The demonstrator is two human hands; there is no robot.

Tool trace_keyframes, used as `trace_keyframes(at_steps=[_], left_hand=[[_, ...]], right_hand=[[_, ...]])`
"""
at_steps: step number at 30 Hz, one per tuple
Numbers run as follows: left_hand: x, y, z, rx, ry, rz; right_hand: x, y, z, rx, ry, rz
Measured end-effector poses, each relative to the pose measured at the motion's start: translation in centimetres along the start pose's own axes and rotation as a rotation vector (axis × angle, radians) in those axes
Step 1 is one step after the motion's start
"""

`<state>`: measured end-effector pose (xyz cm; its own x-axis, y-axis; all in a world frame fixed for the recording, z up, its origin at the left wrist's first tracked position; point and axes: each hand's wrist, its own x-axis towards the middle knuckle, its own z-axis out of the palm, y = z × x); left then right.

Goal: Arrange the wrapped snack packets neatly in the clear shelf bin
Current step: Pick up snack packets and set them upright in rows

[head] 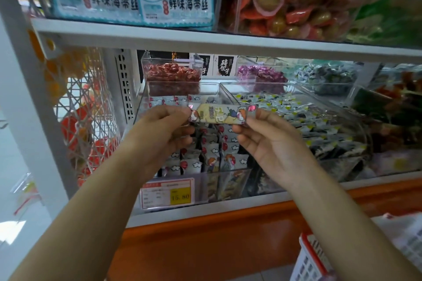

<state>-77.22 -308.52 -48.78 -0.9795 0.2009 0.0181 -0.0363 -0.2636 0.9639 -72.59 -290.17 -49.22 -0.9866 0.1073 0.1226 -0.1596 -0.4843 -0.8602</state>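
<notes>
1. Snack packet [219,114]: one wrapped bar with its cartoon print facing the camera. The long axis runs 9 to 3 o'clock, with the right end slightly lower. It is held in the air over the clear shelf bin [140,107].
2. Matching packets [214,155]: these stand on edge in rows inside the bin, at 6 o'clock of the held packet.
3. Price label [167,193]: fixed on the bin's front wall at 7 o'clock, reading 15.80.
4. Neighbouring bin [356,125]: at 3 o'clock, filled with blue, white and yellow wrapped pieces.
5. Upper shelf board [205,40]: white, at 12 o'clock, carrying seaweed packs [175,0].
6. Shelf base [205,235]: orange, at 6 o'clock.
7. Red-and-white basket [312,258]: on the floor at 5 o'clock.
8. Left hand [164,130]: reaches up from 7 o'clock. Thumb and forefinger pinch the packet's left end, and the other fingers are curled beneath.
9. Right hand [269,141]: reaches up from 5 o'clock. Thumb and forefinger pinch the packet's right end, and the remaining fingers are loosely curled below.
</notes>
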Motion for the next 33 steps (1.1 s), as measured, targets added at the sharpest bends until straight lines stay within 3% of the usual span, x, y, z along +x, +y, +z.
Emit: trace_keyframes(at_steps=[3, 9, 16, 23, 27, 31, 33], left_hand=[[0.0, 0.2, -0.1, -0.174, -0.01, -0.036], [-0.1, 0.0, 0.2, -0.233, -0.035, -0.044], [-0.4, 0.1, 0.5, -0.236, -0.079, -0.047], [-0.4, 0.4, -0.4, -0.252, -0.167, -0.121], [-1.0, 0.3, 0.0, -0.072, -0.171, -0.024], [-1.4, 0.3, 0.5, 0.346, -0.07, 0.221], [-1.7, 0.6, 0.6, 0.432, -0.07, 0.284]], right_hand=[[0.0, 0.2, -0.3, 0.02, -0.013, 0.021], [0.3, 0.4, -0.6, 0.122, 0.087, 0.038], [0.4, 0.1, -0.8, 0.316, 0.094, 0.045], [0.3, 0.2, -1.2, -0.015, 0.081, -0.123], [0.3, 0.4, -1.0, -0.126, 0.084, -0.151], [0.2, 0.5, -1.3, -0.286, 0.106, -0.134], [0.3, 0.6, -1.5, -0.325, 0.119, -0.168]])
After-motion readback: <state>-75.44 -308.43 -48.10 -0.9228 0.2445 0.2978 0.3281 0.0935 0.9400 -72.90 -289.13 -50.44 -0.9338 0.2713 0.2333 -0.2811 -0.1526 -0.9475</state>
